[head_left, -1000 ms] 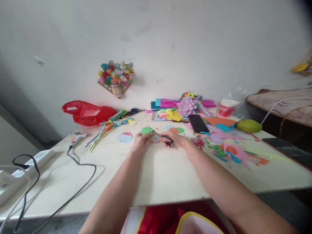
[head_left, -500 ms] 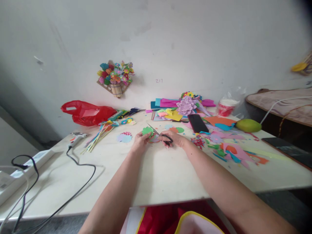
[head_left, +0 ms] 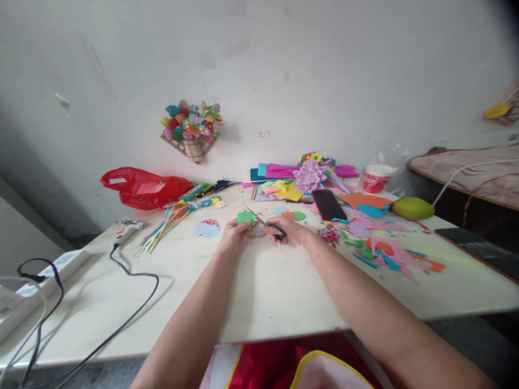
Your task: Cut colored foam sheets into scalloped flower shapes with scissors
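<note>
Between the thumb and fingers of my left hand [head_left: 235, 233] is a green flower-shaped cutout [head_left: 245, 218] with a scalloped edge. My right hand [head_left: 290, 229] grips a pair of black-handled scissors [head_left: 278, 232], whose blades point up and left at the cutout's right edge. Whether the blades touch it I cannot tell. Partly hidden beneath and behind my hands lie more coloured cutouts, among them an orange and green pair [head_left: 299, 215]. Left of my left hand rest pale purple and blue cutouts [head_left: 207, 229].
A glue gun [head_left: 130, 231] with a black cable and a power strip [head_left: 52, 278] lie at left, near a red plastic bag [head_left: 146, 186] and thin sticks [head_left: 158, 232]. To the right are a phone [head_left: 329, 205], coloured scraps [head_left: 389, 254], a green fruit [head_left: 413, 208] and a dark tablet-like device [head_left: 478, 248].
Almost nothing differs. Both hands, the scissors and the green cutout stay in nearly the same place, with only a very slight shift.
</note>
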The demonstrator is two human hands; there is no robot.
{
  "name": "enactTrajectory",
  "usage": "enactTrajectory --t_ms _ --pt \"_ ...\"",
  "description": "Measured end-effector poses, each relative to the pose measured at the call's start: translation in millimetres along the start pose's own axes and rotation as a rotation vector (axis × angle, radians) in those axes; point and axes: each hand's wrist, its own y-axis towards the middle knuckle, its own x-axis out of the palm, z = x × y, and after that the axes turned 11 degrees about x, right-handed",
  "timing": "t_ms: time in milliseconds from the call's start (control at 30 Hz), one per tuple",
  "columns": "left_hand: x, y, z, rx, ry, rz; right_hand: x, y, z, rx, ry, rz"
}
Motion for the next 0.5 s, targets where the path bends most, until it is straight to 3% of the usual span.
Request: enactTrajectory --t_ms 500 --pt "0.0 0.5 -0.3 -0.003 -0.013 -0.011 2.6 -2.7 -4.3 0.001 0.008 0.043"
